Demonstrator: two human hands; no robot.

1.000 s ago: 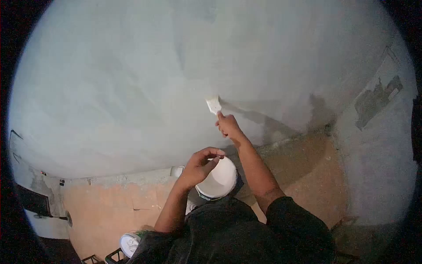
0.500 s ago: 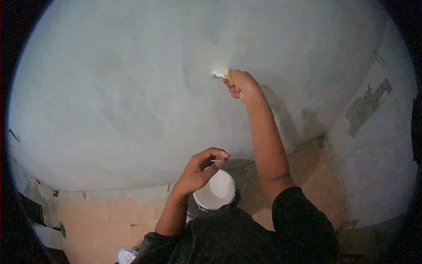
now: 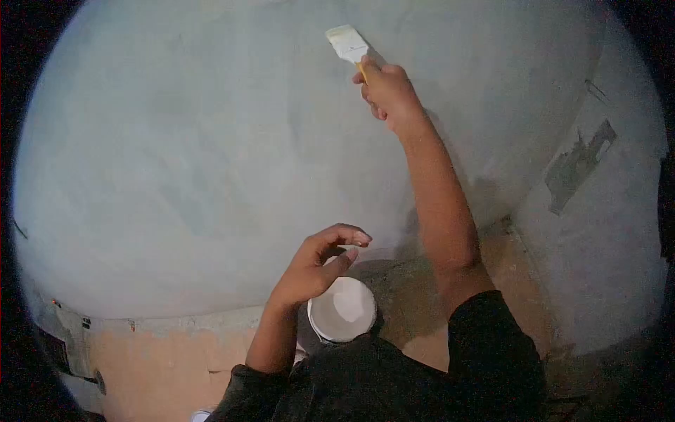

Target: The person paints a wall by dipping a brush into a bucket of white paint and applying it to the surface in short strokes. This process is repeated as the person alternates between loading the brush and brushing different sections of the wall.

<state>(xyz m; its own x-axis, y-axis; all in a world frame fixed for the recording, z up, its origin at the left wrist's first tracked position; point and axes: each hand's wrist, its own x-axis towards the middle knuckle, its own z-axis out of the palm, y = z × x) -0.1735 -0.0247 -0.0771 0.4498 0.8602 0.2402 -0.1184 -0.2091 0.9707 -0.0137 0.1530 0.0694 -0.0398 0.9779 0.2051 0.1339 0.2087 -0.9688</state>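
My right hand (image 3: pixel 390 91) is closed round the yellow handle of a flat brush (image 3: pixel 347 44), whose white-coated head points up and left against the pale wall (image 3: pixel 211 141). Above the rim of a round white bucket (image 3: pixel 342 309) hangs my left hand (image 3: pixel 316 264), its fingers curved and apart from the thumb, with nothing between them. White stuff shows inside the bucket, and white specks mark the left fingertips.
An orange-brown floor (image 3: pixel 162 366) meets the wall's lower edge. On the right side wall is a grey bare patch (image 3: pixel 578 169). Part of a white container (image 3: pixel 200 416) shows at the bottom left. Dark objects stand at the far left.
My right hand has moved up the wall with the brush, and the brush's flat face now shows. My left hand stays over the bucket, slightly shifted in view.
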